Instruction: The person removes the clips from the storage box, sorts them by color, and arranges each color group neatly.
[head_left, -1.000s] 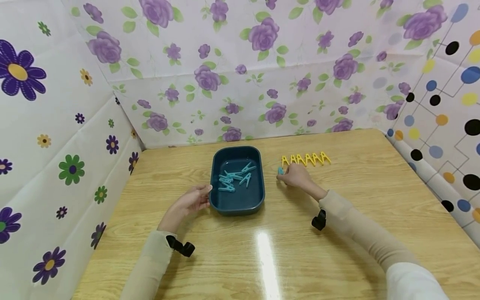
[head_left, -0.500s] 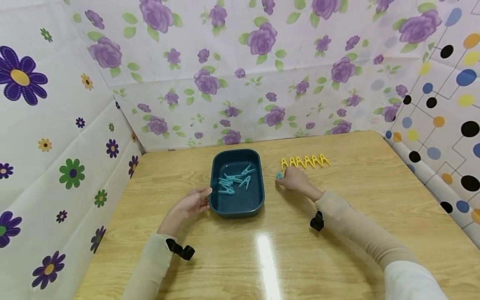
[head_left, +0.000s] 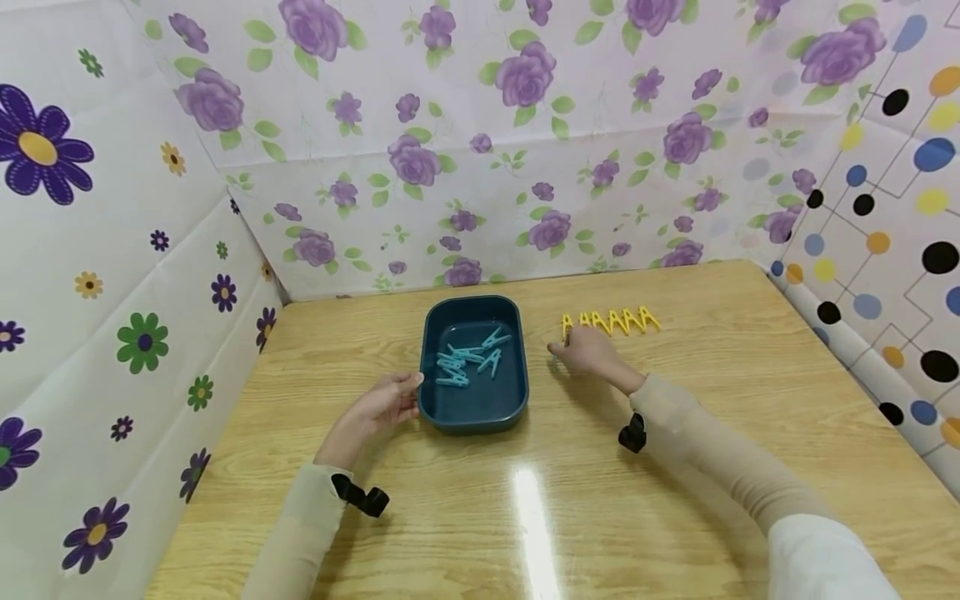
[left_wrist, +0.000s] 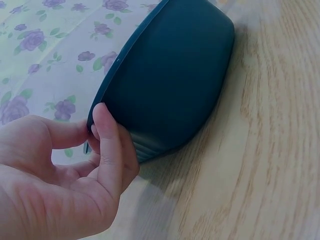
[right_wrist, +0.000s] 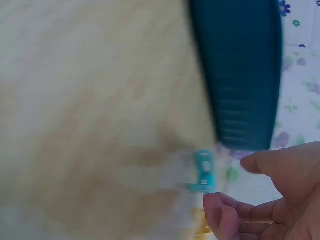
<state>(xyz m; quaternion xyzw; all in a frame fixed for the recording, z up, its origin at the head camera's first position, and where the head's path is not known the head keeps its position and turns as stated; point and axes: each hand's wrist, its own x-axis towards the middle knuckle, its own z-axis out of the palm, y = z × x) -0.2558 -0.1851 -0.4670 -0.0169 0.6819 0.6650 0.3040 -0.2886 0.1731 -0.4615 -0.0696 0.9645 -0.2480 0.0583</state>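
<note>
A dark teal plastic bin (head_left: pixel 472 414) stands on the table, with several light blue clothespins (head_left: pixel 453 363) lying loose inside. My left hand (head_left: pixel 381 406) pinches the bin's left rim; in the left wrist view its thumb and fingers meet at the edge. To the right of the bin, my right hand (head_left: pixel 591 352) is close over the table. In the right wrist view a single blue clothespin (right_wrist: pixel 205 170) stands at its fingertips, while thumb and forefinger are spread apart. The head view shows that clothespin mostly hidden behind the right hand.
A row of yellow clothespins (head_left: pixel 615 322) stands beyond the right hand; the nearest ones are partly covered by it. Flowered cloth (head_left: pixel 480 200) hangs behind the wooden table (head_left: pixel 465 508), and patterned cloth borders both sides.
The right hand has shifted slightly, and its thumb and forefinger, earlier pinching the blue clothespin, are now apart from it. The left hand stays on the bin's rim.
</note>
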